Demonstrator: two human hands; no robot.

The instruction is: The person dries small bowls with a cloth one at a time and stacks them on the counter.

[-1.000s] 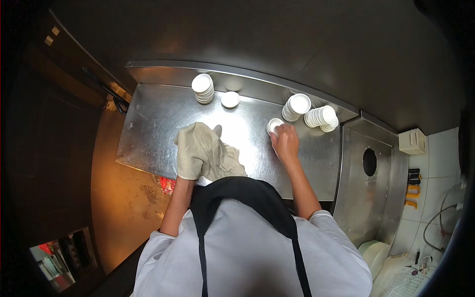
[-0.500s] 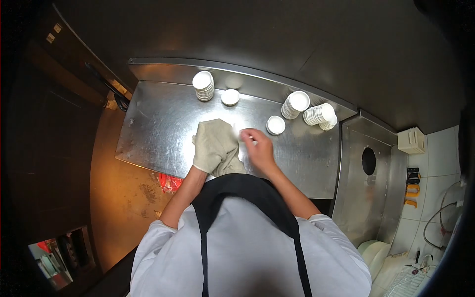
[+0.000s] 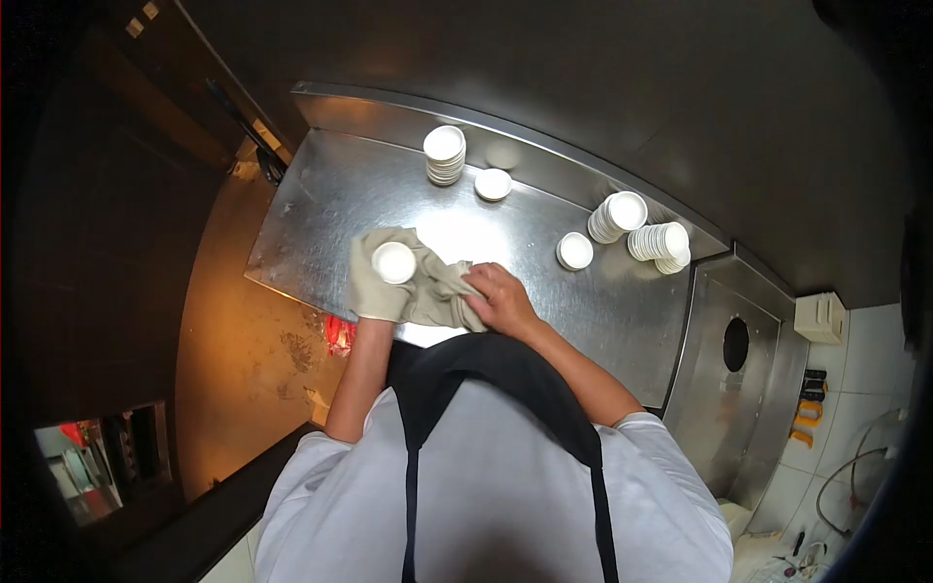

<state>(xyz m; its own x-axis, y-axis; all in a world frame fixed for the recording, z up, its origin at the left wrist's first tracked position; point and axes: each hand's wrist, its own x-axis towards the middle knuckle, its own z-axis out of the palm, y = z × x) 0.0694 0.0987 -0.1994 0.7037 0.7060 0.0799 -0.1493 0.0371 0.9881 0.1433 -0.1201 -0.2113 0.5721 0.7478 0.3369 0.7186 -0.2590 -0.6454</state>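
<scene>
A small round white dish (image 3: 394, 262) sits in my left hand (image 3: 377, 323), which is wrapped in a beige cloth (image 3: 435, 294); the fingers are hidden beneath the fabric. My right hand (image 3: 501, 295) has its fingers closed on the cloth's right side, to the right of the dish. Both hands are over the near part of the steel counter (image 3: 321, 204). Toward the back stand a stack of white dishes (image 3: 445, 160) and a low white dish (image 3: 493, 185). Another white dish (image 3: 574, 251) lies to the right of my right hand.
Two more dish stacks stand at the back right, one upright (image 3: 617, 216) and one leaning (image 3: 659, 242). A raised steel ledge (image 3: 525, 141) runs along the counter's back. Right of it is a steel unit (image 3: 705, 360) with a round dark hole. Red plastic (image 3: 340, 335) shows below the left edge.
A white dish now shows on the cloth over my left hand. My right hand has closed on the cloth, having been apart from it before. The view has shifted slightly.
</scene>
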